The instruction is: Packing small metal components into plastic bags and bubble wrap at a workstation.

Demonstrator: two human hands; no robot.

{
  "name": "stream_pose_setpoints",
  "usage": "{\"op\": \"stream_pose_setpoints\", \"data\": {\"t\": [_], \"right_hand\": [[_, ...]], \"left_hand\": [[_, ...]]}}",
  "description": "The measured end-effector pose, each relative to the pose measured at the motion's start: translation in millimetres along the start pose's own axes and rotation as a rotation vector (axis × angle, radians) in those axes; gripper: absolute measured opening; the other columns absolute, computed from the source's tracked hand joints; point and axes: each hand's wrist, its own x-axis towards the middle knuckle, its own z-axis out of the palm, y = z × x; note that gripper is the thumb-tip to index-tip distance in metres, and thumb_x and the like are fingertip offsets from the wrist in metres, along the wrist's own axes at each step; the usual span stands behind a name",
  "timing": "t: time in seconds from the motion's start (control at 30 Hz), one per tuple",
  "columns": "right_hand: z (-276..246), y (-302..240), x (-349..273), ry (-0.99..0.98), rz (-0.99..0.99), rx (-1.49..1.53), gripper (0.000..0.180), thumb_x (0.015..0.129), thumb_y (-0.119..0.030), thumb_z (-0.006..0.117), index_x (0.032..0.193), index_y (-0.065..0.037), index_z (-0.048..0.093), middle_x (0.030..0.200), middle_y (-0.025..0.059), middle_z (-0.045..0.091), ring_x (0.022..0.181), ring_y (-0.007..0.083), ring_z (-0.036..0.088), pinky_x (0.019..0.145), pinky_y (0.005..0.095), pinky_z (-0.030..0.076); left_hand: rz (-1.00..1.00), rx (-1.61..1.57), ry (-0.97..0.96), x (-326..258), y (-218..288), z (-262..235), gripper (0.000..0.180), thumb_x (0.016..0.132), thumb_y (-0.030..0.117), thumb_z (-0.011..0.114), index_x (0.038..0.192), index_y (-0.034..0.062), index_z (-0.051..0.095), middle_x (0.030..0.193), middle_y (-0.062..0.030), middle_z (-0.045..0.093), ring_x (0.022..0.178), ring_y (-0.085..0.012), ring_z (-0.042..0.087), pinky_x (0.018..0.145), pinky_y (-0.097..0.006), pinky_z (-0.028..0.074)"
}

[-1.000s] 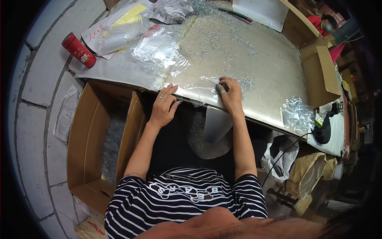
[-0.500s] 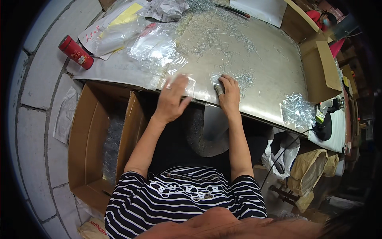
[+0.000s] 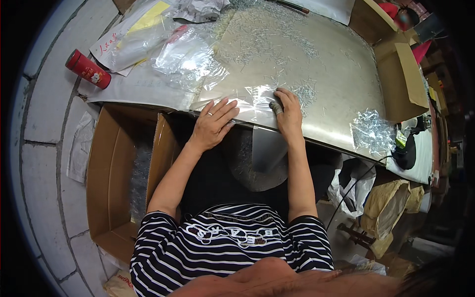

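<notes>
A clear plastic bag (image 3: 253, 101) lies along the front edge of the metal-topped table, glossy with reflected light. My left hand (image 3: 213, 123) rests flat over its left end, fingers stretched out, a ring on one finger. At the bag's right end, my right hand (image 3: 291, 113) touches the tabletop with fingers slightly bent and the thumb apart; a grey-green cover wraps the thumb. Just beyond the right hand is a small cluster of thin silver metal pins (image 3: 307, 94). More loose pins (image 3: 272, 37) are scattered farther back.
Clear plastic bags (image 3: 185, 59) pile at the left, near a red cylindrical flask (image 3: 88, 69). A denser heap of pins (image 3: 371, 131) sits at the right front. An open cardboard box (image 3: 111, 173) stands below left; another box (image 3: 403, 84) borders the table's right side.
My left hand has come down from a blurred motion to lie flat on the bag. The bag now stretches smoothly between both hands. My right hand has shifted slightly right.
</notes>
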Motion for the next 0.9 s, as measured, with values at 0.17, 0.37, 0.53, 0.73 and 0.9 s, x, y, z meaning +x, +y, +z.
{"op": "stream_pose_setpoints", "data": {"t": [0.17,0.37,0.53,0.73,0.9], "right_hand": [[0.3,-1.7,0.1,-0.012,0.023,0.048,0.033,0.079,-0.004,0.069,0.112,-0.004,0.064,0.124,0.0085,0.060,0.118,0.0296,0.052,0.100,0.0364,0.043],[1.4,0.4,-0.5,-0.019,0.031,0.042,0.032,0.080,-0.007,0.070,0.112,-0.005,0.065,0.125,0.0078,0.060,0.118,0.0290,0.051,0.100,0.0359,0.043],[0.3,-0.8,-0.2,-0.023,0.024,0.031,0.032,0.080,-0.008,0.070,0.112,-0.006,0.065,0.126,0.0076,0.060,0.118,0.0289,0.051,0.100,0.0362,0.042],[1.2,-1.2,0.5,-0.011,0.018,0.014,0.031,0.079,-0.007,0.070,0.110,-0.006,0.065,0.126,0.0082,0.059,0.119,0.0296,0.051,0.100,0.0376,0.042],[4.1,-2.5,1.0,-0.040,0.064,0.048,0.021,0.078,-0.004,0.070,0.098,-0.003,0.063,0.124,0.0114,0.060,0.118,0.0308,0.051,0.099,0.0394,0.042]], "left_hand": [[0.003,-0.027,0.054,-3.0,-5.9,1.7,0.035,0.088,0.016,0.065,0.123,0.0176,0.063,0.134,0.0015,0.058,0.131,-0.0209,0.048,0.109,-0.040,0.032],[-0.120,-0.373,0.224,-1.8,-10.8,6.9,0.013,0.092,0.021,0.061,0.099,0.0129,0.069,0.109,0.0002,0.072,0.116,-0.0207,0.062,0.102,-0.037,0.036],[-0.182,-0.506,0.218,-1.0,-10.7,4.6,0.015,0.095,0.021,0.058,0.090,0.0097,0.066,0.108,-0.0032,0.072,0.117,-0.0215,0.061,0.104,-0.039,0.033],[-0.192,-0.543,0.232,-0.6,-11.5,3.9,0.018,0.097,0.022,0.056,0.087,0.0084,0.063,0.106,-0.0030,0.072,0.116,-0.0221,0.061,0.103,-0.039,0.035],[-0.118,-0.478,0.186,-2.0,-8.2,-6.1,0.021,0.097,0.023,0.054,0.098,0.0068,0.067,0.113,-0.0061,0.070,0.118,-0.0243,0.060,0.105,-0.039,0.034]]}}
